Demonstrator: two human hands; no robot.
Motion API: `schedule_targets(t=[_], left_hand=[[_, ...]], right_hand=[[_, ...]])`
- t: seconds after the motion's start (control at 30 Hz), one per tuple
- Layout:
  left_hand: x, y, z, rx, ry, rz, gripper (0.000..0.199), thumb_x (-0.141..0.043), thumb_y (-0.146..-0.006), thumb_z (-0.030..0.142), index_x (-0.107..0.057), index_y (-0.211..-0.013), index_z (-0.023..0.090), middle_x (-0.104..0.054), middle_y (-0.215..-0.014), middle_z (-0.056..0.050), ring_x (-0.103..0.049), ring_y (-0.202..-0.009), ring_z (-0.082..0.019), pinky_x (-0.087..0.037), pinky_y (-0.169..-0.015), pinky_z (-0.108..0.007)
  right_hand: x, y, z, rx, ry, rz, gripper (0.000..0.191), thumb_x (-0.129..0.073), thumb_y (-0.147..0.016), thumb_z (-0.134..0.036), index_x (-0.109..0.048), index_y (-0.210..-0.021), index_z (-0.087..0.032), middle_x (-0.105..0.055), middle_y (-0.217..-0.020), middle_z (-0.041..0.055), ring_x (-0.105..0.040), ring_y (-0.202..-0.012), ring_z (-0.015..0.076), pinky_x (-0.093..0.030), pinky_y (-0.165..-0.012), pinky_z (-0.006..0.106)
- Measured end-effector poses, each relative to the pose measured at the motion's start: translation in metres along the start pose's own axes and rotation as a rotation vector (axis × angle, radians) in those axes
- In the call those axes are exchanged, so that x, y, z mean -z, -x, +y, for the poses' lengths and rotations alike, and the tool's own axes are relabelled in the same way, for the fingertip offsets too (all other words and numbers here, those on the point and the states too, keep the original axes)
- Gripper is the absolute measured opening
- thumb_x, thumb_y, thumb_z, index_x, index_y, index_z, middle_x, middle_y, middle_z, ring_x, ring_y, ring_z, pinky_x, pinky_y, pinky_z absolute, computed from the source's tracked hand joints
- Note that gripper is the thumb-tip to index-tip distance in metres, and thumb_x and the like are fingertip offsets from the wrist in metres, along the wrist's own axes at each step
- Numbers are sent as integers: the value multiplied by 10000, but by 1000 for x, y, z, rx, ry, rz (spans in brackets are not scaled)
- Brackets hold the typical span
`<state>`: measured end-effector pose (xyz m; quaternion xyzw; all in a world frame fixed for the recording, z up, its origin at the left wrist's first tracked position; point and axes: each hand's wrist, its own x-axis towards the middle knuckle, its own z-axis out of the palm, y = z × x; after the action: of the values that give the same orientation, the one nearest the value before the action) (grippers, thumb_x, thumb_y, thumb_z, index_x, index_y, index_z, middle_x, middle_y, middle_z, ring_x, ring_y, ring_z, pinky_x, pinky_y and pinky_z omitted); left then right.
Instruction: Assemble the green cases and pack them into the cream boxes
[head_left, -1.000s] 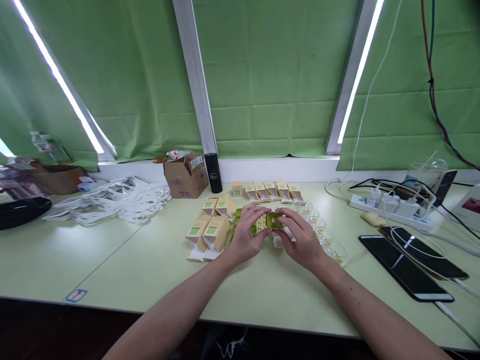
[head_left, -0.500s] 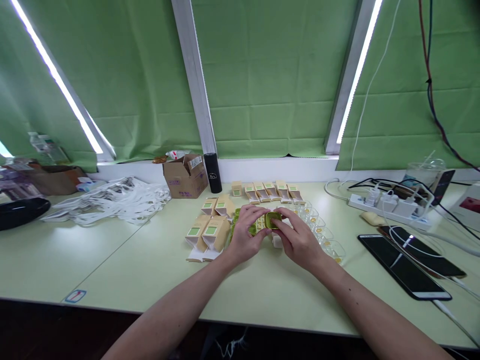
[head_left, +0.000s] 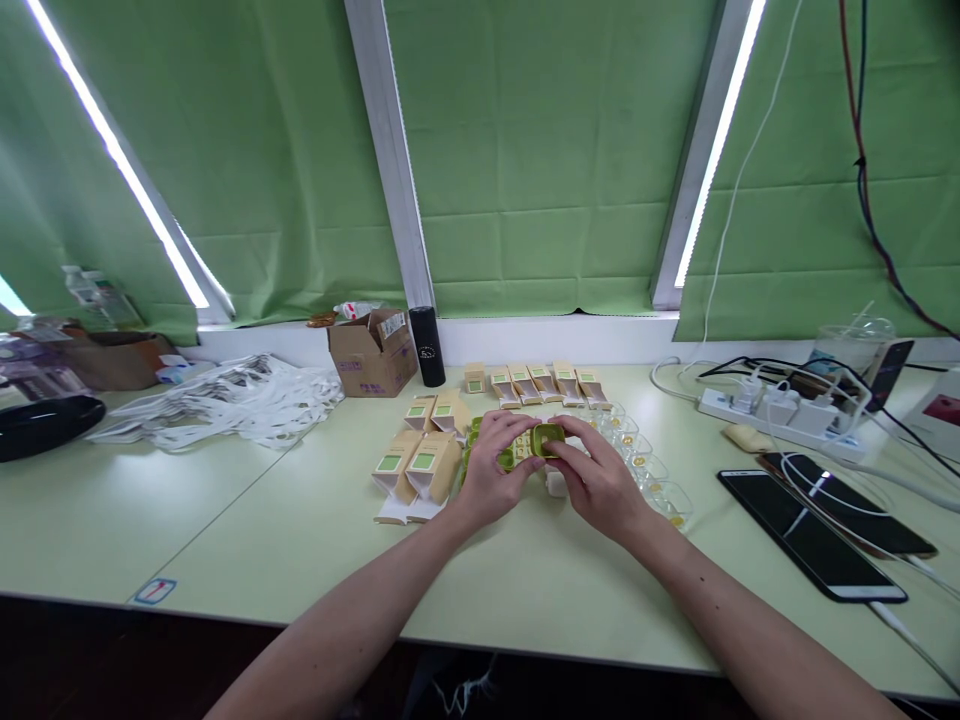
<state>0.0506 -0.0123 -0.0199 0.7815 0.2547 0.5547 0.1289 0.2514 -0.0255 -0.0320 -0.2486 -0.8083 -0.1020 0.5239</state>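
Note:
Between my two hands, just above the table, is a small green square container (head_left: 548,440). My left hand (head_left: 495,462) grips its left side with thumb and fingers. From the right, my right hand (head_left: 596,472) holds it, with a fingertip pressed at its inside. Partly hidden behind my left hand are more green containers (head_left: 505,458). To the right, clear plastic pieces with yellowish centres (head_left: 640,461) stand in rows. Several cream cardboard boxes with green squares (head_left: 431,466) lie left of my hands, their flaps open. A small white object (head_left: 556,484) sits under my right hand.
More small open boxes (head_left: 553,384) line the back, near a black cylinder bottle (head_left: 426,346) and a brown carton (head_left: 372,354). White straps (head_left: 232,400) lie heaped on the left. On the right are phones (head_left: 810,535), cables and a power strip (head_left: 780,422).
Both hands keep hold of the green container in nearly the same place. The whole view has shifted very slightly.

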Motion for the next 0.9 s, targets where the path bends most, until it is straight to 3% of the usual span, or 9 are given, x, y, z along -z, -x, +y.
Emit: schedule_targets(t=[0.17, 0.33, 0.57, 0.77, 0.9], left_hand=[[-1, 0, -1, -24, -6, 16, 392, -789, -904, 250, -713, -1288, 236, -740, -1183, -123, -582, -1164, -305, -525, -1003, -517], [1, -1, 0, -22, -16, 11, 392, -786, -906, 257, -716, -1291, 230, -744, -1177, -128, -585, -1152, -306, -526, -999, -517], [2, -1, 1, 15, 2, 14, 377, -791, -909, 319, -732, -1269, 223, -753, -1153, -128, -595, -1158, -305, -529, -993, -500], [1, -2, 0, 228, 46, 67, 382, -779, -900, 497, -777, -1151, 209, -737, -1070, -123, -637, -1026, -271, -544, -837, -392], [0, -3, -1, 407, 54, 71, 459, -670, -932, 635, -761, -985, 188, -709, -939, -85, -606, -809, -203, -510, -751, -341]], right_hand=[[-1, 1, 2, 10, -13, 14, 306, -555, -1015, -84, -667, -1267, -215, -625, -1362, 195, -655, -1257, 324, -636, -971, 515], [-2, 3, 2, -39, -38, 31, 420, -568, -1021, -102, -584, -1416, -243, -643, -1358, 177, -654, -1279, 308, -621, -1034, 521], [-1, 1, 0, -40, -75, -5, 381, -525, -1034, -111, -627, -1374, -249, -618, -1389, 179, -650, -1282, 316, -623, -1016, 530], [3, 1, -5, -115, -133, -17, 616, -582, -1014, -184, -388, -1593, -262, -541, -1567, 180, -516, -1481, 352, -549, -1138, 603], [0, 3, -3, -113, -173, -33, 615, -549, -1021, -160, -378, -1600, -277, -508, -1611, 169, -513, -1488, 339, -591, -1089, 561]])
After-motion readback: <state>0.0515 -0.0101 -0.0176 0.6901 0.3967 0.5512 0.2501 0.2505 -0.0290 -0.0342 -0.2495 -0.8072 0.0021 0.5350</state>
